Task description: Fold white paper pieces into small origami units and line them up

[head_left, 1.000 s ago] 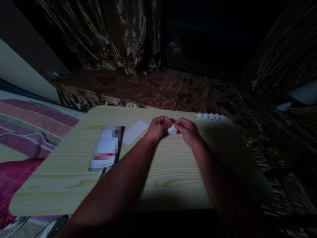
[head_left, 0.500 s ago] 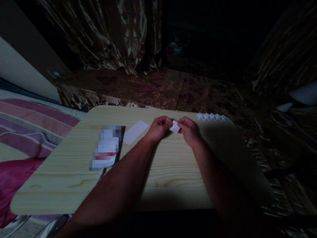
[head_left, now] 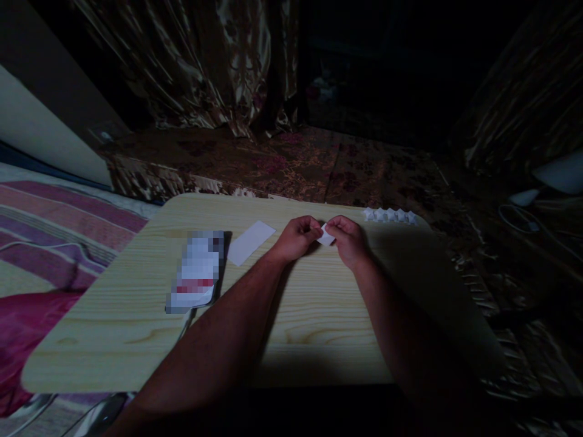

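Between my two hands is a small folded piece of white paper (head_left: 326,236), held above the far middle of the wooden table (head_left: 328,309). My left hand (head_left: 299,237) pinches its left side between thumb and fingers. On the other side, my right hand (head_left: 347,238) grips the right edge with its thumb on top. My fingers cover part of the paper, so its exact folds are hard to see. A flat white paper sheet (head_left: 251,242) lies to the left of my left hand. Several small white paper stars (head_left: 390,215) stand in a row beyond my right hand.
A phone-like device (head_left: 195,272), blurred out, lies on the table's left with a cable. A bed with a striped cover (head_left: 59,237) adjoins the left side. Patterned curtains (head_left: 246,67) hang behind, and a white lamp-like object (head_left: 558,173) stands at the right.
My left hand has shifted slightly right, closer to my right hand. The folded paper has turned a little and more of it is covered by my left fingers.
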